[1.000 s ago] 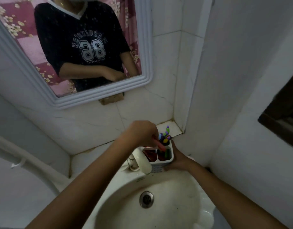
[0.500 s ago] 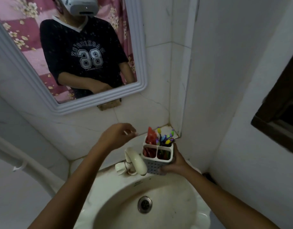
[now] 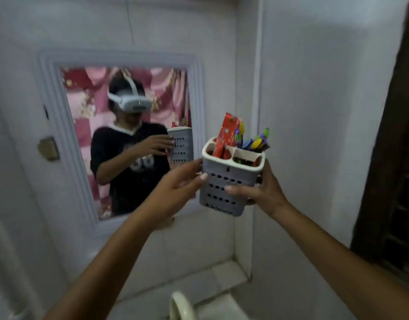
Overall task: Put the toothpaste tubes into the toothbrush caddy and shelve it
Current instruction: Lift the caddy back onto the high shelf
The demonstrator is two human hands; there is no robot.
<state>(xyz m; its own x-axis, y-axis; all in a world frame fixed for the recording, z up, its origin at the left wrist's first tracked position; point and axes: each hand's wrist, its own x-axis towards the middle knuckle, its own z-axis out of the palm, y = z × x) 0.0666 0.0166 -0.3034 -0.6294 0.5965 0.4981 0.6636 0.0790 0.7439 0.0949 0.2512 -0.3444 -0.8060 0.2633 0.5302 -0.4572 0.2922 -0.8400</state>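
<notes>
A pale perforated toothbrush caddy (image 3: pixel 224 185) hangs in mid-air in front of the white wall, right of the mirror. A red toothpaste tube (image 3: pixel 226 132) stands up out of its left compartment. Several coloured toothbrushes (image 3: pixel 256 140) stick out of the right one. My right hand (image 3: pixel 261 190) grips the caddy's right side and front. My left hand (image 3: pixel 175 190) holds its left side, thumb against the front wall.
A white-framed mirror (image 3: pixel 53 107) fills the left wall and reflects a person with the caddy. A small tiled corner ledge (image 3: pixel 224 278) lies below. The tap (image 3: pixel 181 306) shows at the bottom edge. A dark wooden frame (image 3: pixel 393 158) runs down the right.
The caddy has been lifted from the sink edge up to mirror height. My left hand, free half a second ago, now holds its left side. The view has tilted upward.
</notes>
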